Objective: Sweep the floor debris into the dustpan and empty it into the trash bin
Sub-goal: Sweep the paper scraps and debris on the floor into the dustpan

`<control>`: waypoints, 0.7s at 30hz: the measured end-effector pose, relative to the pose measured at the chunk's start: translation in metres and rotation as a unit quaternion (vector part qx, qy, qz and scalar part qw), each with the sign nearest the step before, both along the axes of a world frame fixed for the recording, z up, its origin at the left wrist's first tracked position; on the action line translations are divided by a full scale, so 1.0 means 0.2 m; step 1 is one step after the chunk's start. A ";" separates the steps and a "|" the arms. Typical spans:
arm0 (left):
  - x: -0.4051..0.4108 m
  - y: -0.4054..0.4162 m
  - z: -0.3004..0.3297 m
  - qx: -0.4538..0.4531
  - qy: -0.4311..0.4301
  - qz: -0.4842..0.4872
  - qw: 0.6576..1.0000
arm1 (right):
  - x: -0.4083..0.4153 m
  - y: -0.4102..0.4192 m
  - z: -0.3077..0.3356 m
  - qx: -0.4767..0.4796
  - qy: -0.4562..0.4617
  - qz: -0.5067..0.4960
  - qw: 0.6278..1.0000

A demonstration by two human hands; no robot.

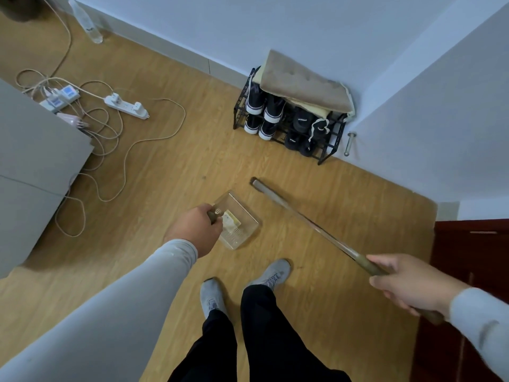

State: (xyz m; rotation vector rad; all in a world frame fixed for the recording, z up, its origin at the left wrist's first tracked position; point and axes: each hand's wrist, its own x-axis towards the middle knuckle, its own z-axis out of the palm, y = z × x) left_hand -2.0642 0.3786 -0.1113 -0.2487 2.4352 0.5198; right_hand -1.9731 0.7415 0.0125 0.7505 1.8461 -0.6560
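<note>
My left hand (197, 228) grips the handle of a clear plastic dustpan (242, 224), held above the wood floor in front of my feet. A yellowish scrap of paper (231, 219) lies inside the pan. My right hand (407, 282) is closed around the handle of a long thin broom (311, 221), which slants up and left. Its narrow head (254, 183) is near the floor to the right of the dustpan. No trash bin is in view.
A black shoe rack (289, 122) with shoes and a folded cushion stands in the wall corner. Power strips (126, 106) and tangled cables (110, 150) spread over the floor at left beside grey furniture (33, 166). A dark red door (468, 271) is at right. A bottle (85, 22) leans at the wall.
</note>
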 end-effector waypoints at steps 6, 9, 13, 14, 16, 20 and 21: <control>0.01 0.01 -0.01 -0.008 0.002 0.007 1.000 | -0.04 -0.27 -0.31 0.040 -0.023 0.119 0.992; 0.03 0.01 -0.01 -0.012 0.000 0.007 1.000 | -0.04 -0.24 -0.22 -0.038 -0.062 0.118 0.990; 0.04 0.02 0.01 -0.009 -0.003 0.008 1.000 | -0.04 0.02 -0.07 -0.059 -0.047 0.018 0.997; 0.04 0.02 0.02 -0.009 -0.004 0.008 1.000 | -0.04 0.06 -0.03 -0.060 -0.044 -0.002 0.997; 0.06 0.00 0.03 -0.011 -0.007 0.008 1.000 | -0.03 0.09 0.01 -0.062 -0.032 -0.025 0.997; 0.12 -0.08 0.08 -0.011 -0.011 0.041 0.999 | -0.10 -0.02 0.02 -0.052 0.022 0.021 0.998; 0.12 -0.09 0.08 -0.011 -0.009 0.046 0.999 | -0.14 -0.06 0.00 -0.045 0.040 0.037 0.998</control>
